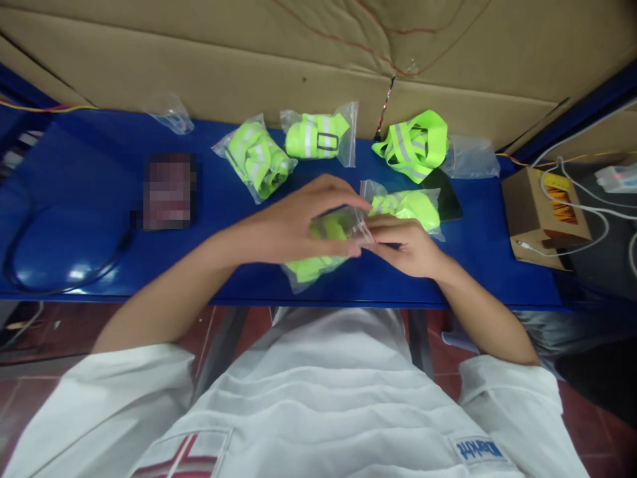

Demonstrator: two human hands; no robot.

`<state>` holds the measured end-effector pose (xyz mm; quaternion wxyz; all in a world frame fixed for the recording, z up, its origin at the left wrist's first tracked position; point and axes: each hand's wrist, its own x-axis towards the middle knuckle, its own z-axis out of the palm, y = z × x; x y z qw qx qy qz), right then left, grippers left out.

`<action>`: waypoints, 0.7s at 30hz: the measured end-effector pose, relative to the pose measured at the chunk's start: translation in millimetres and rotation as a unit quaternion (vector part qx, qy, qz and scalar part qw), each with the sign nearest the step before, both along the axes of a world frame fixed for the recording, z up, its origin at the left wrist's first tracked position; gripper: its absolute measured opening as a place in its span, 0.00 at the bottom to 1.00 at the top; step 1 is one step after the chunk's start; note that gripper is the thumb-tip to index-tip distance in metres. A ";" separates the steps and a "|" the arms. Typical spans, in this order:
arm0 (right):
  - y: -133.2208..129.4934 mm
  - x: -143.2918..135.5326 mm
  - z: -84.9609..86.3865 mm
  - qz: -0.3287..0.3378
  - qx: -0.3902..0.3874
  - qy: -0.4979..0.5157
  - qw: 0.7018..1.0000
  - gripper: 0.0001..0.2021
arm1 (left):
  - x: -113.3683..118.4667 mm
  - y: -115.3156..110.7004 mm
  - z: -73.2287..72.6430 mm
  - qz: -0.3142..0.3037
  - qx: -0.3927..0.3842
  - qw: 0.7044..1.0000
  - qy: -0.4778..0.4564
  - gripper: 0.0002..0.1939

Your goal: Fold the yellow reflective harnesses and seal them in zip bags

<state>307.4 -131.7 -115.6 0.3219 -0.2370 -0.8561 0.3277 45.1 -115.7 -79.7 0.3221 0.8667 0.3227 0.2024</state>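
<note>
A clear zip bag (306, 275) with a folded neon-yellow reflective strap (323, 265) inside lies between my hands, near the table's front edge. My left hand (286, 222) curves around the bag, its thumb and fingers at the zip end. At that same end, the fingers of my right hand (411, 247) pinch the zip edge. Part of the bag is hidden behind my left hand. Just beyond my right hand is another bagged strap (415, 207). Two more bagged straps, one on the left (256, 159) and one in the middle (316, 136), sit farther back.
A loose reflective strap (415, 143) lies at the back beside an empty clear bag (472, 157) and a dark flat object (442, 192). A cardboard box (527, 212) with white cables stands right. On the blue table (94, 245) are a blurred-out item (168, 191) and a black cable (70, 289).
</note>
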 end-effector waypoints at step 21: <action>6.9 -2.5 -14.8 -0.163 -0.214 0.112 0.957 0.23 | -10.3 13.3 -44.1 0.110 -0.408 0.822 -0.383 0.35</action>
